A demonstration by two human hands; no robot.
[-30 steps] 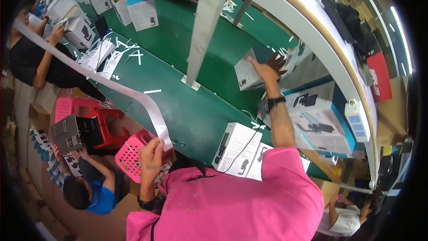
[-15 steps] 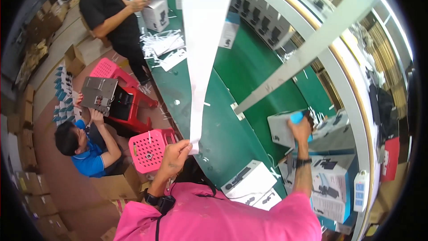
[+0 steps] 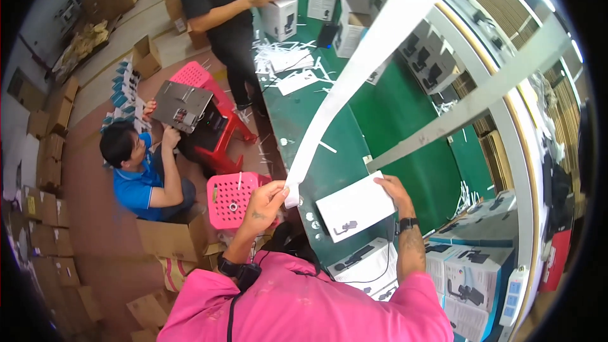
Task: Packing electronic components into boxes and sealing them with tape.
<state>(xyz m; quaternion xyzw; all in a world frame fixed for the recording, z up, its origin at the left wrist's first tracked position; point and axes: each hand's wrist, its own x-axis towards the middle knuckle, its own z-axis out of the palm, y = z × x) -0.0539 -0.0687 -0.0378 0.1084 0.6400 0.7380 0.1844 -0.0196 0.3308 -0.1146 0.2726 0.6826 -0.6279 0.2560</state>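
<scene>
The left hand (image 3: 266, 199) pinches the lower end of a long white paper strip (image 3: 354, 82), which runs up and away over the green table (image 3: 380, 114) toward its far end. The right hand (image 3: 394, 191) grips the far edge of a flat white box (image 3: 354, 206), held tilted over the table's near edge. More white printed boxes (image 3: 468, 272) lie at the near right corner. Left of the table, a pink basket (image 3: 231, 197) stands on the floor, beside a crouching person in blue (image 3: 136, 180); another person in black (image 3: 218, 0) stands at the far end.
</scene>
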